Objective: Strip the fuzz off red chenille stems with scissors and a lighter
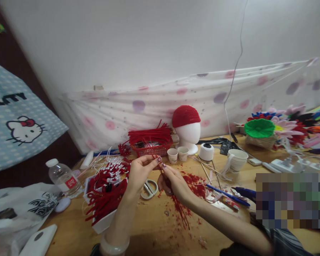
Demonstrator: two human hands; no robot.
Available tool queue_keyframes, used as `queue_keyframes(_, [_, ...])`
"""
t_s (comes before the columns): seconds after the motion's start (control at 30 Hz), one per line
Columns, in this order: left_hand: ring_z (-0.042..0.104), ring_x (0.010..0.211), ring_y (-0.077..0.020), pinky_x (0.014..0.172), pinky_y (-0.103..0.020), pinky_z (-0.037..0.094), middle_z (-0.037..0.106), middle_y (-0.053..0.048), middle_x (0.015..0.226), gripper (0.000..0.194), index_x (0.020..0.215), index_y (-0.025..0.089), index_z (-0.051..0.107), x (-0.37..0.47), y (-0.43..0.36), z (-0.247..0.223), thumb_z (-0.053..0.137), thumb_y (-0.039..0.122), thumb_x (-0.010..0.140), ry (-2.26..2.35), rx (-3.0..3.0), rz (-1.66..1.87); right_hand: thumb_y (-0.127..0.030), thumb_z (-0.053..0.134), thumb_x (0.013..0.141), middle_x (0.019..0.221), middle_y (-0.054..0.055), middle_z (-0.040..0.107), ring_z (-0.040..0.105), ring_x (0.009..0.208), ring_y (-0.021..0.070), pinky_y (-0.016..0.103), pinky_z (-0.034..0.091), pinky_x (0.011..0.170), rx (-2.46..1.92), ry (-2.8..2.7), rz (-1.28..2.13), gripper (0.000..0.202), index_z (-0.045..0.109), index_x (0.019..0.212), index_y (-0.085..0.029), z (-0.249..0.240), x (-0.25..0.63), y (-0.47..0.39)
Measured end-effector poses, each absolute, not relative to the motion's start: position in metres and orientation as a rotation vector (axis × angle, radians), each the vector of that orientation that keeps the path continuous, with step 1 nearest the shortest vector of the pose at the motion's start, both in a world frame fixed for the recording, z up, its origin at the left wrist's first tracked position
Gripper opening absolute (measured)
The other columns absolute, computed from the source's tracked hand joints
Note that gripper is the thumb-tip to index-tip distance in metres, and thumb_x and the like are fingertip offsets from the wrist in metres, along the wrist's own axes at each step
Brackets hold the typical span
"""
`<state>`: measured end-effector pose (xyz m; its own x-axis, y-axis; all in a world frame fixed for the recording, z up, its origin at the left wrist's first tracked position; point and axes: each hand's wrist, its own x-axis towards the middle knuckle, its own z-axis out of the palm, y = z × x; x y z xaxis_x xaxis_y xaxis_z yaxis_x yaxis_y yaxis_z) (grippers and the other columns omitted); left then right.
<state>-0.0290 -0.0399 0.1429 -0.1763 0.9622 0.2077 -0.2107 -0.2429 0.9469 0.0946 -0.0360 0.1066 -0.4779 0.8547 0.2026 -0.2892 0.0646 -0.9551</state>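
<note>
Thin dark red stems (pixel 180 209) run down from between my two hands, with finer red strands rising above the fingertips. My left hand (pixel 141 170) pinches the stems near their upper part between thumb and finger. Just beside it, my right hand (pixel 173 181) is closed round the same stems, its thumb close to my left thumb. Scissors with pale handles (pixel 149 189) lie on the wooden table (pixel 146 227) below my left hand. Red fuzzy scraps (pixel 194 185) are scattered behind and beside my right hand.
A white box of red stems (pixel 104 224) stands left. Behind are a red basket (pixel 160 150), paper cups (pixel 172 155), a white foam head (pixel 189 133) with a red cap, and a mug (pixel 237 160). A bottle (pixel 62 177) stands far left; blue pliers (pixel 245 192) lie right.
</note>
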Motion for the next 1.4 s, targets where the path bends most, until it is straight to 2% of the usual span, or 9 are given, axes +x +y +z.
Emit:
queue_keyframes(0.2, [0.068,0.059,-0.0148,0.068,-0.027,0.055,0.073,-0.003,0.065,0.027,0.072,0.013,0.072,-0.028,-0.043,0.141,0.085,0.029,0.055,1.059,1.14,1.608,-0.064,0.042,0.083,0.051,-0.001,0.06,0.035,0.03,0.0071,0.019,0.022,0.03,-0.664,-1.425,1.561,0.053,0.054,0.098,-0.015,0.109,0.097,-0.039])
queue_keyframes(0.3, [0.066,0.059,-0.0137,0.066,-0.025,0.054,0.074,-0.003,0.067,0.025,0.074,0.013,0.072,-0.027,-0.045,0.141,0.083,0.028,0.058,1.078,1.147,1.626,-0.065,0.04,0.084,0.051,-0.002,0.059,0.041,0.031,0.0089,0.019,0.028,0.03,-0.668,-1.417,1.515,0.052,0.053,0.096,-0.017,0.107,0.097,-0.039])
queue_keyframes(0.53, [0.066,0.066,-0.0129,0.068,-0.022,0.051,0.074,-0.004,0.071,0.022,0.073,0.012,0.073,-0.027,-0.047,0.141,0.081,0.025,0.059,1.107,1.152,1.632,-0.061,0.041,0.086,0.047,-0.006,0.053,0.036,0.029,0.0062,0.018,0.024,0.031,-0.636,-1.484,1.391,0.041,0.045,0.081,-0.021,0.102,0.095,-0.039])
queue_keyframes(0.73, [0.069,0.066,-0.0168,0.072,-0.029,0.054,0.074,-0.005,0.069,0.029,0.073,0.012,0.065,-0.025,-0.047,0.139,0.081,0.033,0.059,1.086,1.11,1.553,-0.053,0.041,0.09,0.076,0.003,0.067,0.061,0.049,0.014,0.024,0.046,0.04,-0.675,-1.514,1.352,0.031,0.042,0.084,-0.023,0.1,0.1,-0.036])
queue_keyframes(0.97, [0.071,0.067,-0.0177,0.07,-0.03,0.055,0.073,-0.005,0.071,0.03,0.078,0.015,0.055,-0.039,-0.048,0.152,0.075,0.035,0.068,1.15,1.19,1.495,-0.055,0.044,0.088,0.082,0.006,0.068,0.066,0.057,0.0175,0.029,0.052,0.048,-0.734,-1.426,1.261,0.033,0.044,0.079,-0.023,0.098,0.103,-0.027])
queue_keyframes(1.1, [0.07,0.069,-0.0112,0.068,-0.024,0.054,0.073,0.0,0.076,0.006,0.086,0.019,0.051,-0.06,-0.027,0.166,0.053,0.025,0.088,1.549,1.435,1.037,-0.061,0.044,0.086,0.074,0.005,0.069,0.064,0.054,0.0159,0.026,0.049,0.046,-0.741,-1.323,1.133,0.039,0.045,0.082,-0.022,0.112,0.125,-0.019])
queue_keyframes(1.2, [0.068,0.064,-0.0158,0.063,-0.029,0.055,0.07,-0.004,0.069,0.009,0.079,0.014,0.057,-0.063,0.002,0.152,0.059,0.02,0.085,1.662,1.41,0.694,-0.062,0.047,0.084,0.067,0.003,0.068,0.062,0.048,0.0142,0.024,0.046,0.043,-0.755,-1.346,1.21,0.041,0.046,0.084,-0.021,0.119,0.137,-0.015])
queue_keyframes(1.3, [0.065,0.086,-0.0182,0.074,-0.037,0.056,0.065,-0.007,0.105,0.026,0.109,0.014,0.06,-0.054,0.03,0.119,0.058,0.03,0.089,1.753,1.398,0.498,-0.058,0.048,0.083,0.067,0.002,0.068,0.063,0.052,0.0137,0.024,0.048,0.049,-0.734,-1.356,1.334,0.037,0.044,0.082,-0.022,0.111,0.134,-0.013])
queue_keyframes(1.4, [0.061,0.1,-0.0226,0.082,-0.043,0.053,0.059,-0.009,0.12,0.035,0.12,0.016,0.055,-0.043,0.047,0.093,0.057,0.032,0.089,1.806,1.45,0.496,-0.053,0.047,0.084,0.072,0.004,0.068,0.065,0.061,0.0152,0.027,0.05,0.055,-0.756,-1.426,1.304,0.032,0.045,0.077,-0.022,0.097,0.126,-0.011])
